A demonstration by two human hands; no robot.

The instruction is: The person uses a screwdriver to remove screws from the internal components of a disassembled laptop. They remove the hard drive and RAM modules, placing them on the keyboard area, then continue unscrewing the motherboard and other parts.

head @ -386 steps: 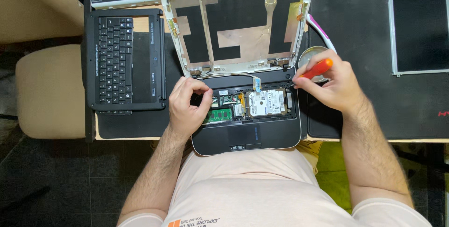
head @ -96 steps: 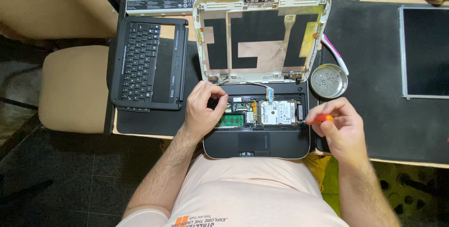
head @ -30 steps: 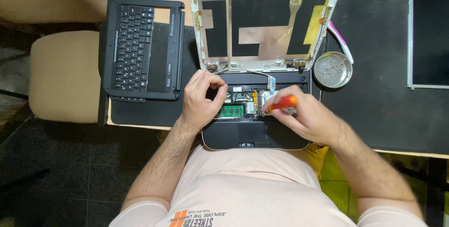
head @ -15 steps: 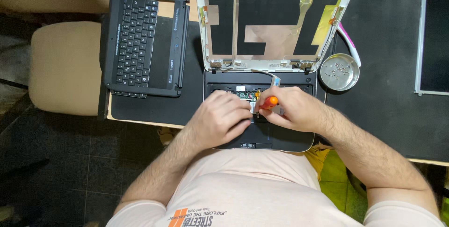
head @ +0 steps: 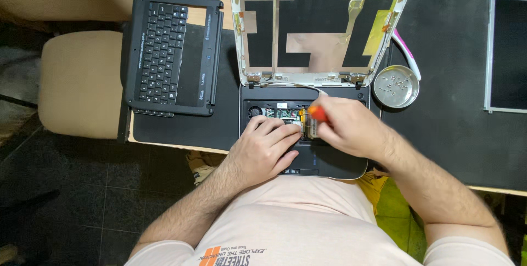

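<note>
Item one: a small opened laptop base of black plastic with a pale rim, lying on the black mat at the near edge of the counter. Its top cover is off, and we see a green circuit board and metal parts in the exposed bay.

Item two: the laptop's white lid shell, screen panel removed, standing open behind the base and showing black and copper-coloured foil patches inside.

Item three: our left hand, resting palm down on the base, fingers bent, with fingertips at the edge of the open bay. It clasps nothing that we can make out.

Item four: our right hand, closed around an orange-handled screwdriver, of which only the handle end shows; the tip is hidden over the bay. The two hands lie just beside each other.

Item five: a round shallow metal dish holding small screws, right of the base.

Item six: a detached black keyboard panel, left of the lid.

Item seven: a flat dark screen panel at the far right.

Item eight: a beige padded stool beside the counter.
</note>
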